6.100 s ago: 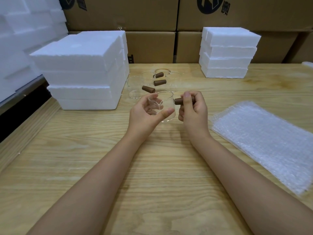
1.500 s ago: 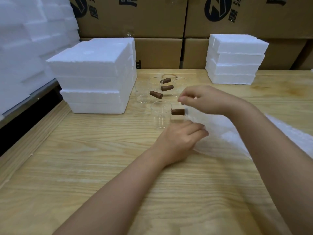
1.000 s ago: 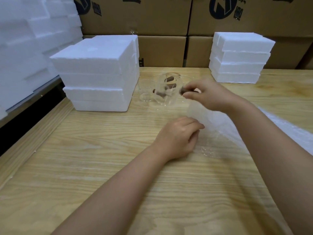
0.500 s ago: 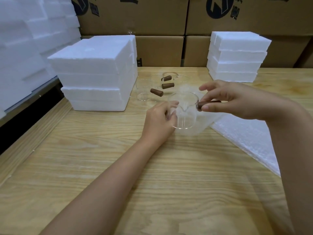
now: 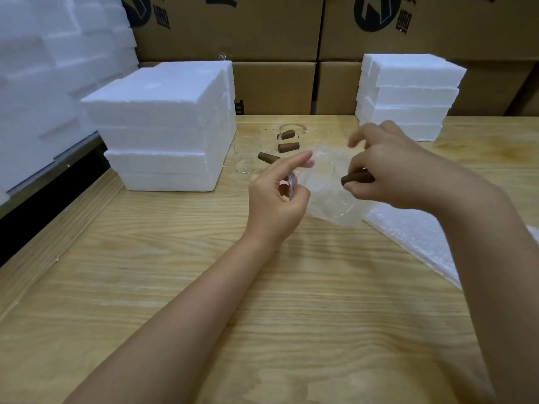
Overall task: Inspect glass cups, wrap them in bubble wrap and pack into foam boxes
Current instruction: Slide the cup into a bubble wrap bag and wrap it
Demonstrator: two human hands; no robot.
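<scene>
A glass cup [image 5: 322, 189] sits tilted mid-desk [image 5: 204, 287], its brown handle [image 5: 356, 179] lying left to right and pointing right. The right hand [image 5: 390, 173] pinches the handle, and the left hand [image 5: 275, 199], just left of the cup, pinches the wrap's [image 5: 414, 234] edge with its forefinger out. Foam stacks [image 5: 163, 126] and more cups [image 5: 246, 167] line the far edge, with bare wood toward the near edge.

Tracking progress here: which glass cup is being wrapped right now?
The nearest cup, its brown handle gripped by the right hand, with bubble wrap lifted against it; the three others stand bare behind.
</scene>
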